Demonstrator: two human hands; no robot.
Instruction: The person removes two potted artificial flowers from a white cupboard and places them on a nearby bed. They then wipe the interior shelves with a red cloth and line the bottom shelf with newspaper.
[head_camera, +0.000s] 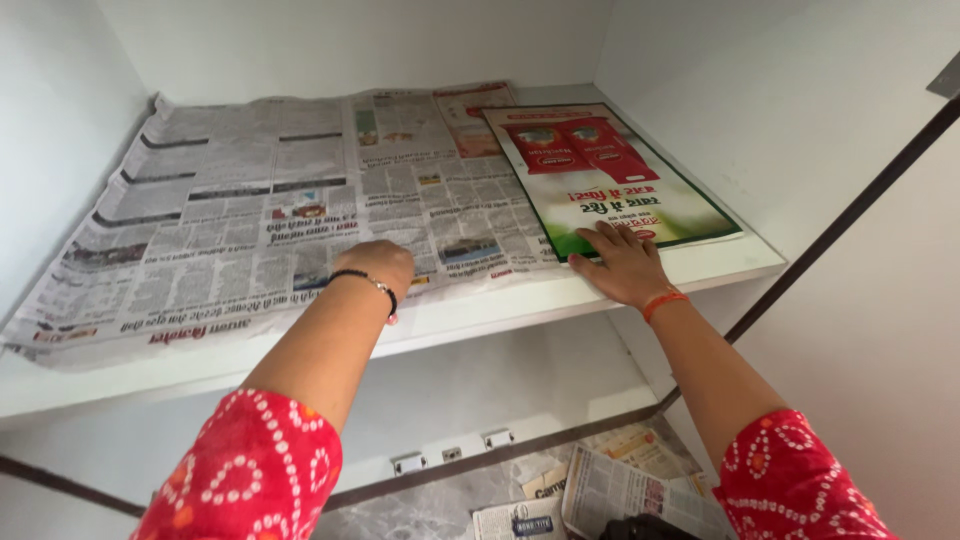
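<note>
Red sleeves (250, 475) nearest. Left hand (378, 265) knuckles-down on newspaper (230, 210), fingers curled under, grip unclear. Right hand (625, 265) flat, open, pressing glossy sheet (610, 180) on shelf (700, 265).

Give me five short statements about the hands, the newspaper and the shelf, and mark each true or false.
1. The newspaper lies spread on the shelf. True.
2. The right hand holds a cup. False: it lies flat on the newspaper's coloured page.
3. The left hand rests on the newspaper. True.
4. Both wrists are bare. False: the left wears a black band, the right an orange one.
5. More newspaper sheets lie on the floor below. True.
</note>
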